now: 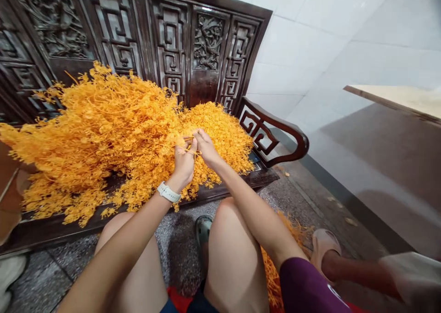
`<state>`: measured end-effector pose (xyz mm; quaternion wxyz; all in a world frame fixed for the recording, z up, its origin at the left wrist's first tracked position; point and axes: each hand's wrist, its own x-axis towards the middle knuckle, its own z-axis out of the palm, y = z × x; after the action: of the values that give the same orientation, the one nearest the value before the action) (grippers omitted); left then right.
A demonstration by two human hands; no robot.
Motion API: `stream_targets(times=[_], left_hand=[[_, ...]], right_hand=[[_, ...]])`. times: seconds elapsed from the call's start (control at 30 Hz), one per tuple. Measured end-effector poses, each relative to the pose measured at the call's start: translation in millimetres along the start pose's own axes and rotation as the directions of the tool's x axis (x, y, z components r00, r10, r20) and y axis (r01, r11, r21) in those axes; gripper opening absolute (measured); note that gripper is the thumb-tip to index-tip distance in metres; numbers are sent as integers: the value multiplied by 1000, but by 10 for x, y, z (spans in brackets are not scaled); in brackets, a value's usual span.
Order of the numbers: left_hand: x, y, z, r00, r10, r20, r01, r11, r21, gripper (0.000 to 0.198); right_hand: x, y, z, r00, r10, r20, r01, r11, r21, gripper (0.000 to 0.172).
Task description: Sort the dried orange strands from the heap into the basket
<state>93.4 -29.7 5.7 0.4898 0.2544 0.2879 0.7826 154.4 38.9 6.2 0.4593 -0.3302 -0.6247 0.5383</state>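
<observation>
Both hands meeting over a heaped mass of orange sprigs (103, 134), thin, wiry and branching, piled on the dark carved wooden counter (237, 184). Left hand (184, 161), pale band at the wrist, grip pinched shut on a thin orange stem (190, 141). Right hand (206, 148) pinching the same stem, perhaps at its tip. Speckled grey stone floor (179, 248) below the knees.

- My left hand (184, 161) and right hand (206, 147) meet, fingertips touching a sprig (190, 141).
- The sprig heap (103, 134) spreads left of and behind my fingers, on the bench (241, 184).
- The armrest (275, 136) lies right of my fingers.
</observation>
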Motion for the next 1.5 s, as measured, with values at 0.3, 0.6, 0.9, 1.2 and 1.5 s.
stream_targets(times=[0.3,0.6,0.9,1.2,1.5], left_hand=[[132,75,-147,998,-8,55,4,997,75,35],[140,270,-109,981,-148,126,149,989,5,34],[179,324,-184,950,-226,217,234,972,-14,36],[172,395,-165,911,-329,250,355,932,-67,20],[145,260,-142,981,-141,133,136,990,44,49]], right_hand=[[-79,-163,-44,993,116,33,-119,984,130,45],[-83,-197,-13,996,-71,46,68,996,62,50],[-70,-216,-45,987,-162,-20,162,987,16,52],[9,-119,-102,947,-321,-16,306,916,-261,59],[-95,-170,-156,943,-331,38,287,748,-598,40]])
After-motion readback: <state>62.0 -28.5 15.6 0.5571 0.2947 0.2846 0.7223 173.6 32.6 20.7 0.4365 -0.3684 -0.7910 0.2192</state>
